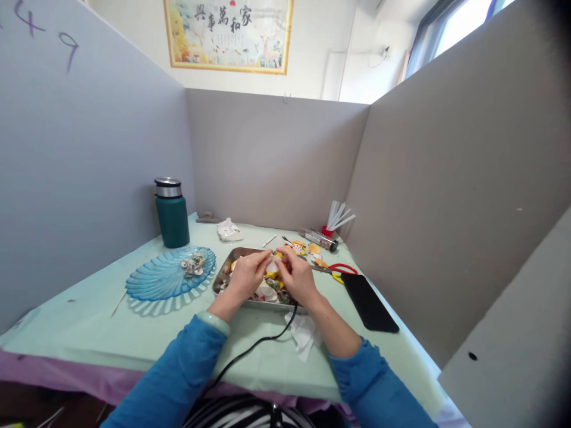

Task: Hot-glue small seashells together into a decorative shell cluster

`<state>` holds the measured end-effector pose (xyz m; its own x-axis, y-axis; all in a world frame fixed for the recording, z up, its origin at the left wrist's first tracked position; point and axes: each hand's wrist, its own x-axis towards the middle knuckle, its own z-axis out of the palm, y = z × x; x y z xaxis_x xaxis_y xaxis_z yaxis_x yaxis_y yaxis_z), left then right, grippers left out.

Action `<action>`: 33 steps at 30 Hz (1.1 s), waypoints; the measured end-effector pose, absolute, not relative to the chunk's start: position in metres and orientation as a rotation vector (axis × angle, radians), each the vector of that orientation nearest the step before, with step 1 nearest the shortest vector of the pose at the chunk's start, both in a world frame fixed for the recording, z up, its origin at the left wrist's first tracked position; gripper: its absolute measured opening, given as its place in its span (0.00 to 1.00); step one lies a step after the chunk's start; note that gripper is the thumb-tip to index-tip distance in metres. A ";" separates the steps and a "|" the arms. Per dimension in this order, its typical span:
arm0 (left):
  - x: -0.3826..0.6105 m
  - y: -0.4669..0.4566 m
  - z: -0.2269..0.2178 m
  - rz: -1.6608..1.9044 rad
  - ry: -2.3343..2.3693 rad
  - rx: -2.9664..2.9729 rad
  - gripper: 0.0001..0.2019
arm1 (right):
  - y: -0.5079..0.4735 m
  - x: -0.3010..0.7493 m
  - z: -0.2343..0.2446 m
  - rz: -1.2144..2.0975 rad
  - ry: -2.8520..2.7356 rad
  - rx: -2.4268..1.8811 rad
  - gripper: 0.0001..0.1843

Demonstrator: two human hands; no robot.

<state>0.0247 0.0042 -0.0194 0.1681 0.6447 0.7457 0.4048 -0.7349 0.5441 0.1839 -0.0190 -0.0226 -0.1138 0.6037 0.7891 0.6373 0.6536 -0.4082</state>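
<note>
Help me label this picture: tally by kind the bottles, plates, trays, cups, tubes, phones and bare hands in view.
Green cylindrical bottle with silver lid: 1
Clear blue scalloped plate: 1
Rectangular metal tray: 1
Small red cup: 1
Clear tube with black cap: 1
Flat black rectangular phone: 1
Bare hands (left hand, right hand): 2
Total: 8

Bare left hand [248, 274] and bare right hand [298, 278] screen part of the rectangular silvery metal tray [267, 306]; too small to tell what, if anything, their fingertips [263, 257] pinch! Top edge slices the gold-framed poster [229, 35], bottom edge swallows the blue fabric sleeves [173, 368].
</note>
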 end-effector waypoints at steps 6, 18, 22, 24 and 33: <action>0.025 0.006 -0.021 1.640 0.899 2.088 0.13 | -0.019 0.183 -0.023 -0.025 -1.800 -0.988 0.14; 0.024 0.002 -0.018 1.539 1.079 2.347 0.14 | -0.019 0.184 -0.023 -0.022 -1.798 -0.956 0.14; 0.023 0.003 -0.019 1.521 1.121 2.482 0.15 | -0.018 0.184 -0.023 -0.009 -1.804 -0.952 0.14; 0.023 0.003 -0.019 1.529 1.130 2.510 0.15 | -0.018 0.184 -0.023 -0.001 -1.811 -0.953 0.14; 0.024 0.002 -0.019 1.565 1.169 2.537 0.14 | -0.018 0.184 -0.025 0.018 -1.837 -0.944 0.15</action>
